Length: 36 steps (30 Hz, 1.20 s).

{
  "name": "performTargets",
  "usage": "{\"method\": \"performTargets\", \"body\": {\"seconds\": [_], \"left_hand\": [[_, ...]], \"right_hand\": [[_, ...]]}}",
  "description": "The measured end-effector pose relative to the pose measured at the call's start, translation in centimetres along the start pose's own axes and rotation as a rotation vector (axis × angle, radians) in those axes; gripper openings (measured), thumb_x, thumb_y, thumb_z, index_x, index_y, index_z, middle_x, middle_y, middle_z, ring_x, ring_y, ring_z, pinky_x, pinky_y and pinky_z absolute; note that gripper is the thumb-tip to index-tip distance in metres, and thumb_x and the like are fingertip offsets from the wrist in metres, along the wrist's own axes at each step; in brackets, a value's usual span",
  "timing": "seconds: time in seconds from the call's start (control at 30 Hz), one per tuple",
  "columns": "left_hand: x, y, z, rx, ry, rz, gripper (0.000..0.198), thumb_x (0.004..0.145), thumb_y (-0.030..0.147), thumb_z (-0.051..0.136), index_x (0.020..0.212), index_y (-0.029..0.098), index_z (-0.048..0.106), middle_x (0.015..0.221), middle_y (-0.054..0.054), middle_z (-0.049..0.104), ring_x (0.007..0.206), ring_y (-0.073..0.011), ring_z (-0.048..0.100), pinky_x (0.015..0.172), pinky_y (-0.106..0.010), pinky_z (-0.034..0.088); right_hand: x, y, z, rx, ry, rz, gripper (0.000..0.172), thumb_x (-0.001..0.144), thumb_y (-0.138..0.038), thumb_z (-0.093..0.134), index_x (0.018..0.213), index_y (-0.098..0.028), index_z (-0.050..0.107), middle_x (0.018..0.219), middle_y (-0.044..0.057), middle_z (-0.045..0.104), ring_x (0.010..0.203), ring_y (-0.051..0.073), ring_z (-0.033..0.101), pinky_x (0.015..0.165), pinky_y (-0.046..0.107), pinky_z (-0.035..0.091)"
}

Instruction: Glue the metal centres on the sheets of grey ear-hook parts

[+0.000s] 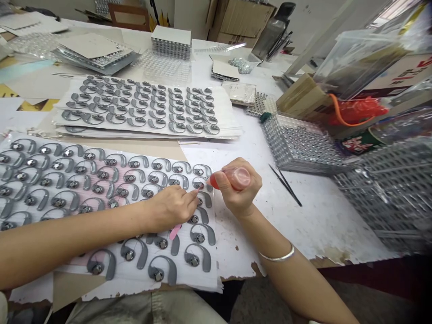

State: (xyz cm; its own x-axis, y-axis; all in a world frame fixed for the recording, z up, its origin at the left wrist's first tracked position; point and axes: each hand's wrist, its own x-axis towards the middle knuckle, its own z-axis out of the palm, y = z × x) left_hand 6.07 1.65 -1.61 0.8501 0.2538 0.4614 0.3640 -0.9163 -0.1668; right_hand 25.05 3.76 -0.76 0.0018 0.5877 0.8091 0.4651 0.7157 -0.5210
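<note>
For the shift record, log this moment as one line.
left hand: over grey hooked pieces | right hand: gripping reddish bottle | tweezers: on table

Reddish bottle (pixel 240 178) in right fingers (pixel 223 183), near gray hooked pieces (pixel 211 234)

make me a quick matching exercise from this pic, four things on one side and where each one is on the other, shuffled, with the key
Things
1. red bottle
2. dark tweezers
3. silver bracelet
4. pink piece

Places
A. lying on the tabletop
B. around the right forearm
C. showing just below the left hand
D. held in the right hand

Pairs: 1-D, 2-A, 3-B, 4-C
</note>
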Motion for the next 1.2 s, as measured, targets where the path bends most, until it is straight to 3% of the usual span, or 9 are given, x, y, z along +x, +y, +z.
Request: {"method": "performTargets", "body": {"seconds": [0.73, 1.2], "left_hand": [[0.16, -0.19, -0.14, -0.006, 0.009, -0.004, 0.023, 0.089, 0.002, 0.040, 0.086, 0.005, 0.062, 0.079, -0.014, 0.070, 0.057, -0.0154, 0.063, 0.049, -0.027, 0.055], [0.00, -0.29, 0.19, -0.060, 0.013, -0.017, 0.021, 0.089, 0.004, 0.041, 0.086, 0.006, 0.061, 0.079, -0.014, 0.070, 0.059, -0.0184, 0.065, 0.049, -0.030, 0.054]], "right_hand": [[0.02, -0.26, -0.08, -0.040, -0.044, -0.113, 0.015, 0.074, -0.023, 0.068, 0.070, -0.020, 0.054, 0.058, -0.001, 0.055, 0.051, 0.012, 0.050, 0.043, 0.027, 0.041], [-0.07, -0.41, -0.17, 0.020, -0.079, -0.118, 0.016, 0.070, -0.017, 0.071, 0.074, -0.020, 0.056, 0.060, -0.001, 0.055, 0.052, 0.012, 0.049, 0.044, 0.026, 0.040]]}}
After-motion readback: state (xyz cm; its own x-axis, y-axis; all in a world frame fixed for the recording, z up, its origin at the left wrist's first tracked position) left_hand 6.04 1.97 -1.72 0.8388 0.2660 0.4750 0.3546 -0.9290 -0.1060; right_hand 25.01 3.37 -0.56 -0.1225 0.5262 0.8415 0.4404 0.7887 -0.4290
